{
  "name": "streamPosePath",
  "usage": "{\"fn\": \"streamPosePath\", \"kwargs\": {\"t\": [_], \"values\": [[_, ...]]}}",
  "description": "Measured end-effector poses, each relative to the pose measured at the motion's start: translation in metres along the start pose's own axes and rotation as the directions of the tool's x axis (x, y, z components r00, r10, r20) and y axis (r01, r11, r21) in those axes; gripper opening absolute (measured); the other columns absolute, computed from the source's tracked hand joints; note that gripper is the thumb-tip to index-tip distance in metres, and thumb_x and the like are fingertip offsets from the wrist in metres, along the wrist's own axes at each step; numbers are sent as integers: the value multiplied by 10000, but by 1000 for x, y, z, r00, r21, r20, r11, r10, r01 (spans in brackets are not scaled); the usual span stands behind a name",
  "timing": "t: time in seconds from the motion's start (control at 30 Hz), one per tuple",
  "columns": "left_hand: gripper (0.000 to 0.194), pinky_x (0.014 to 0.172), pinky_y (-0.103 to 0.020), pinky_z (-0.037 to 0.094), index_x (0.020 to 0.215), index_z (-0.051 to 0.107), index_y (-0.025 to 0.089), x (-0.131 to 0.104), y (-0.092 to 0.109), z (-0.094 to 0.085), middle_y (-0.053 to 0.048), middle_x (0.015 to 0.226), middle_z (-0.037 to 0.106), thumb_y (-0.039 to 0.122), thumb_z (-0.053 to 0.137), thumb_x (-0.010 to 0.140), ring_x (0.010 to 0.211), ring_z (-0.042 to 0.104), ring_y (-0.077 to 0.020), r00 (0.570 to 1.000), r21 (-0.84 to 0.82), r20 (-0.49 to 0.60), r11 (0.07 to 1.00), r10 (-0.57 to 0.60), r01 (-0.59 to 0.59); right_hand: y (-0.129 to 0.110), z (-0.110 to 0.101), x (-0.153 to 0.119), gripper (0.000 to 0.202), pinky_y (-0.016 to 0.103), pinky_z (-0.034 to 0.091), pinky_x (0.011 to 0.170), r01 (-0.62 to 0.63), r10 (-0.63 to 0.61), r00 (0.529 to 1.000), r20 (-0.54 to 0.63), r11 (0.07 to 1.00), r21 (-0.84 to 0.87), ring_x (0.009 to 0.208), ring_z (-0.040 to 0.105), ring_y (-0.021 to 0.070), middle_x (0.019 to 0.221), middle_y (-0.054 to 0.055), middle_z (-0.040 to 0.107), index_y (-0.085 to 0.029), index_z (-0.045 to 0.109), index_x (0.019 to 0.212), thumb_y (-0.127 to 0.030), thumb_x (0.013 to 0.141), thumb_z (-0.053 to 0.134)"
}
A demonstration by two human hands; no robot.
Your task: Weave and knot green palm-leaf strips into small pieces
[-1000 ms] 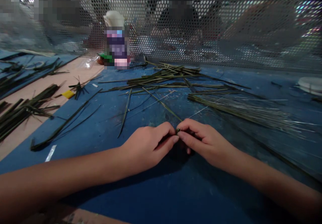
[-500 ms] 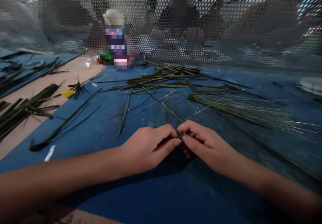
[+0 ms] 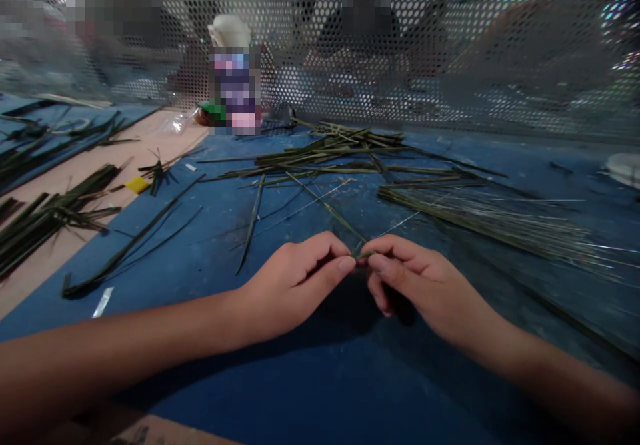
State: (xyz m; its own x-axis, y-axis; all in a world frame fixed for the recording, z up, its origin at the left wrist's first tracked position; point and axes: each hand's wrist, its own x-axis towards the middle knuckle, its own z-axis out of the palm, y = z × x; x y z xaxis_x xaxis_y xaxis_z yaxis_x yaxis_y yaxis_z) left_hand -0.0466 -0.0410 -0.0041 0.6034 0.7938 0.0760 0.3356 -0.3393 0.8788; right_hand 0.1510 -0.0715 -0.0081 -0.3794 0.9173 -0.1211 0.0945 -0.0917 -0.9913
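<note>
Near the middle of the blue table (image 3: 310, 378), my left hand (image 3: 300, 281) pinches the end of a thin green strip (image 3: 336, 215) between thumb and forefinger. My right hand (image 3: 413, 275) pinches the same green piece just to the right, its other fingers curled below. A short bit of green shows between the fingertips of both hands. From there the strip runs away up and to the left over the table. What lies inside the fingers is hidden.
Behind the hands lies a pile of green strips (image 3: 330, 148); a bundle with fine clear strands (image 3: 480, 225) is at right. More strips (image 3: 85, 191) and a yellow piece (image 3: 137, 185) lie left. A perforated metal panel (image 3: 310, 65) stands at the back.
My fingertips have drawn slightly apart, showing more of the green piece between them. My right hand has shifted a little right. The whole view has moved slightly.
</note>
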Motion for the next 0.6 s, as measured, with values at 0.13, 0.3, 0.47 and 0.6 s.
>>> {"fn": "streamPosePath", "kwargs": {"t": [0.13, 0.3, 0.47, 0.6], "values": [[272, 512, -196, 311, 828, 532, 177, 2, -3, 0, 73, 583, 428, 407, 441, 942, 529, 383, -52, 999, -127, -27, 991, -39, 35, -2, -3, 2, 222, 183, 346, 452, -15, 16, 1000, -15, 998, 54, 506, 497, 65, 575, -52, 555, -207, 571, 912, -378, 963, 440], [255, 520, -192, 328, 867, 557, 167, 2, -3, -1, 71, 590, 450, 388, 454, 942, 526, 399, -42, 1000, -148, -18, 989, -24, 21, 3, -3, 8, 157, 180, 331, 424, -81, 102, 985, -142, 986, 145, 471, 496, 65, 569, -68, 546, -216, 548, 878, -362, 925, 513], [242, 522, -196, 331, 933, 562, 179, -1, -3, 1, 72, 594, 446, 389, 442, 946, 524, 403, -44, 998, -75, -55, 997, 14, -18, 2, -4, 10, 151, 179, 342, 430, -75, 97, 967, -236, 992, 103, 448, 485, 54, 563, -75, 539, -207, 556, 854, -349, 903, 541], [226, 515, -204, 326, 1040, 521, 201, -3, -5, 2, 75, 607, 458, 389, 434, 949, 525, 414, -54, 997, -29, -69, 999, 18, -20, -1, -2, 9, 181, 176, 339, 424, -78, 77, 960, -269, 997, 8, 444, 491, 50, 568, -75, 544, -201, 564, 843, -378, 884, 563]]}}
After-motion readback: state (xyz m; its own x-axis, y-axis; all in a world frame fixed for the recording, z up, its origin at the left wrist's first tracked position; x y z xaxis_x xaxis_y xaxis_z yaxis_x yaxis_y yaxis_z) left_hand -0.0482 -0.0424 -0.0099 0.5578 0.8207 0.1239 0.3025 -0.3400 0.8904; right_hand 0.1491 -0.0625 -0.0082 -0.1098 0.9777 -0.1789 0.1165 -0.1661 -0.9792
